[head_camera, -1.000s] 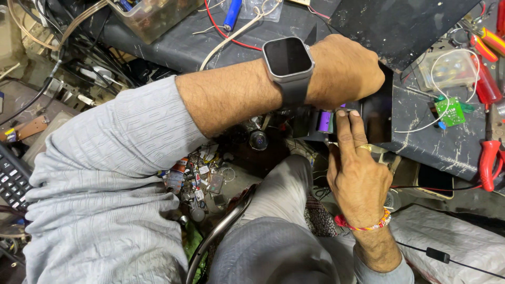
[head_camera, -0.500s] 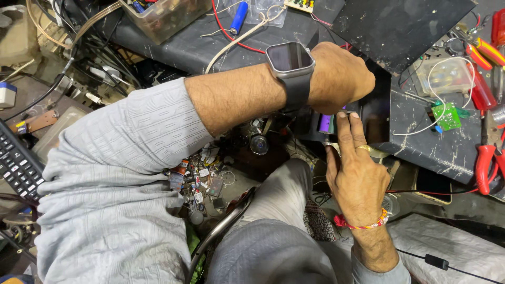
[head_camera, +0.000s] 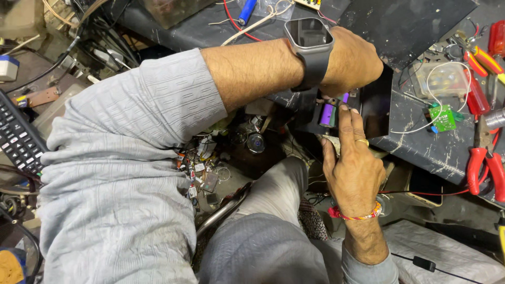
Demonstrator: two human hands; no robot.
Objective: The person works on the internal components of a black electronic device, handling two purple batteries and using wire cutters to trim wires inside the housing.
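Cluttered dark table [head_camera: 421, 152] carried the work. Since a second earlier, both hands had barely moved; only the view had drifted. Left hand [head_camera: 352, 63], wearing a smartwatch [head_camera: 309, 34], stayed curled closed over the black device [head_camera: 368, 105]. Right hand [head_camera: 353, 168] remained open, fingertips pressing beside the purple battery cell [head_camera: 327, 114] just beneath the left hand. Red pliers [head_camera: 486, 165] lay well right of both hands.

we see a dark, scratched bench [head_camera: 421, 152] under even light, with a cluttered floor [head_camera: 231, 158] below it.
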